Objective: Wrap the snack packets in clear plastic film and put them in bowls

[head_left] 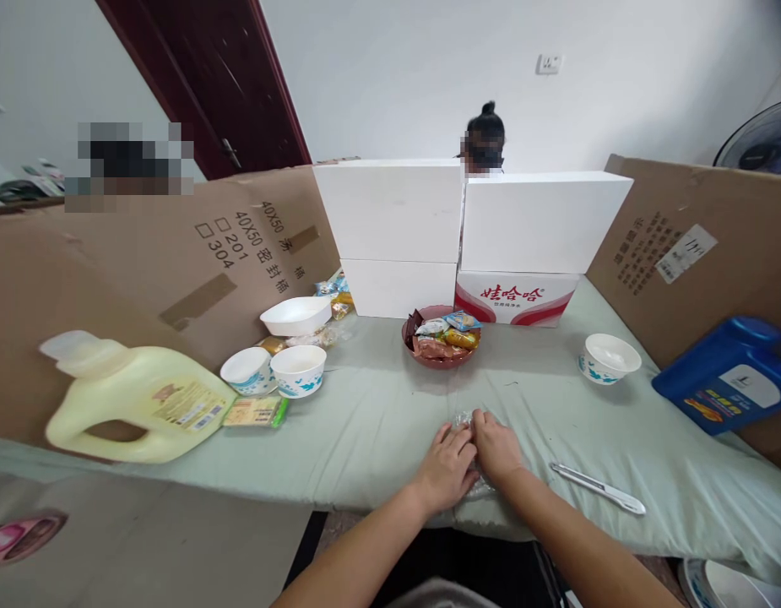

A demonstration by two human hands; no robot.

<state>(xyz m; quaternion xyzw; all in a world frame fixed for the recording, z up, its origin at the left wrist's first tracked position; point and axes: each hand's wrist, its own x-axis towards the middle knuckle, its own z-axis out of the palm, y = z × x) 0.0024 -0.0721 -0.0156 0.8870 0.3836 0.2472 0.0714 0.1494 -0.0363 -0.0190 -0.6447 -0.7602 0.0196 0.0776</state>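
Observation:
Close together at the front of the table, my left hand [448, 466] and my right hand [496, 444] are both closed on crinkled clear plastic [464, 418]. It looks like a thin bag or wrapper; its middle and anything inside are covered by my fingers. Just beyond them stands a reddish bowl [437, 363] filled with wrapped snacks [450, 338]. To the right of my right hand lies a pair of metal tongs [599, 488], touched by neither hand.
Paper bowls [299, 371], a white dish [296, 316] and a pale yellow jug [149, 405] are left; another paper bowl [609, 358] and a blue bottle [729, 371] are right. Cardboard panels [193, 295] and white boxes [396, 211] enclose the table. Two people are beyond.

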